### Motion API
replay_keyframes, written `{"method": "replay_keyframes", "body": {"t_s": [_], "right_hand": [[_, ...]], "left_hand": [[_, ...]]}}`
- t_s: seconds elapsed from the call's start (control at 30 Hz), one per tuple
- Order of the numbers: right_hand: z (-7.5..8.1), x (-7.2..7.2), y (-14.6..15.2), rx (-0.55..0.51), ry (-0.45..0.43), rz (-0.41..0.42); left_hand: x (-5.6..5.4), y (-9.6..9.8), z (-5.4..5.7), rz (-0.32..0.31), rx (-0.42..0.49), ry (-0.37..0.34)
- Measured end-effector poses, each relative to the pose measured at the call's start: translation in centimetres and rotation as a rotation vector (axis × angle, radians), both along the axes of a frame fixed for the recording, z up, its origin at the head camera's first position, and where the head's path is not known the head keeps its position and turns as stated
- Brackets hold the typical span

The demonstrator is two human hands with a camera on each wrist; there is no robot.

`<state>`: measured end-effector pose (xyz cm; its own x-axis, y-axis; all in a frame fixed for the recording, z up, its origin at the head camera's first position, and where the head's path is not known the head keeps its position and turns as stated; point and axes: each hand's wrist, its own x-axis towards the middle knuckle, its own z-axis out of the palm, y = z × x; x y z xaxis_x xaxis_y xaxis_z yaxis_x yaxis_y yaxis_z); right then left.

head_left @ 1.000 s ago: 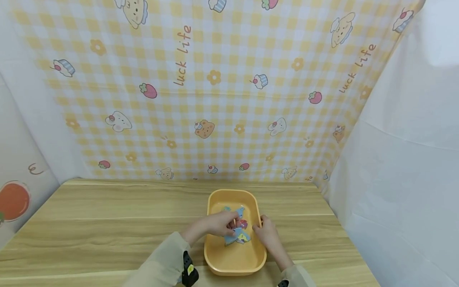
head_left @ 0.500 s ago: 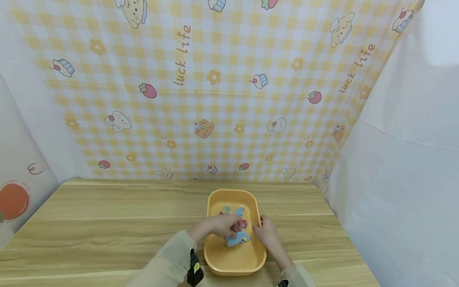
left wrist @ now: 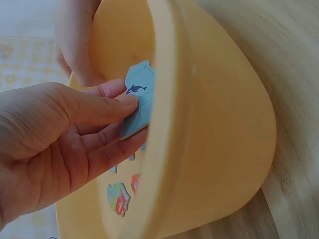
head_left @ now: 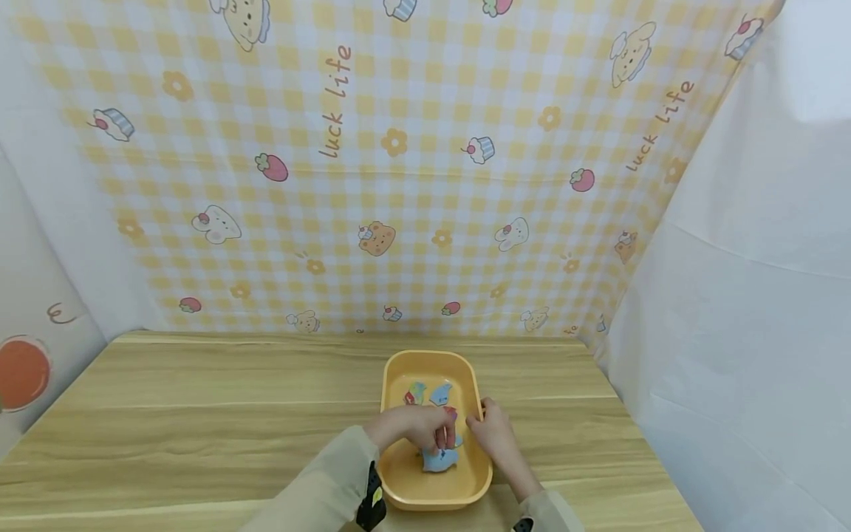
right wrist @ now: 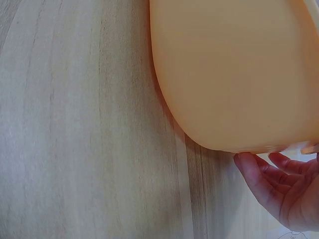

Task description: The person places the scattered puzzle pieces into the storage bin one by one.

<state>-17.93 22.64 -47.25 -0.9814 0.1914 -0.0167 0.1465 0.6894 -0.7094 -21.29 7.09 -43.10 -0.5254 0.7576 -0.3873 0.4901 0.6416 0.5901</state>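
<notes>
My left hand (head_left: 422, 428) is inside a yellow plastic bin (head_left: 435, 491). Its thumb and fingers pinch a flat pale-blue puzzle piece (left wrist: 142, 107), printed with thin lines and a small orca. Other loose pieces lie on the bin's floor: a green, blue and red piece (head_left: 415, 393), a blue one (head_left: 440, 394), and a red one (left wrist: 135, 183) partly hidden in the left wrist view. At the bin's right side my right hand (head_left: 495, 432) grips the wall, thumb at the rim and fingers outside. In the right wrist view the bin's outer wall (right wrist: 229, 74) hides the pieces.
The bin stands on a wood-grain table (head_left: 219, 428). Behind the table hangs a yellow checked cloth (head_left: 425, 185) with cartoon prints, and a white sheet (head_left: 731, 310) hangs at the right.
My left hand has moved slightly right and towards me with the blue puzzle piece, uncovering more of the pieces farther back. My right hand stays on the bin's side.
</notes>
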Motion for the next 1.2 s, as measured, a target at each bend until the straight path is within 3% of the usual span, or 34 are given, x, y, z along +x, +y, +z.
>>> {"method": "replay_keyframes", "body": {"t_s": [0.3,0.67,1.03,1.2], "right_hand": [[0.1,0.1,-0.1,-0.016,-0.008,-0.001],[0.4,0.2,-0.1,-0.014,-0.03,-0.01],[0.2,0.2,-0.1,-0.019,-0.027,-0.013],[-0.1,0.1,-0.2,-0.017,-0.018,-0.016]], "left_hand": [[0.3,0.5,-0.7,-0.02,-0.05,0.026],[0.0,0.7,-1.2,-0.03,0.037,-0.121],[0.2,0.5,-1.1,-0.008,0.038,-0.162],[0.4,0.4,-1.2,-0.046,0.032,-0.156]]}}
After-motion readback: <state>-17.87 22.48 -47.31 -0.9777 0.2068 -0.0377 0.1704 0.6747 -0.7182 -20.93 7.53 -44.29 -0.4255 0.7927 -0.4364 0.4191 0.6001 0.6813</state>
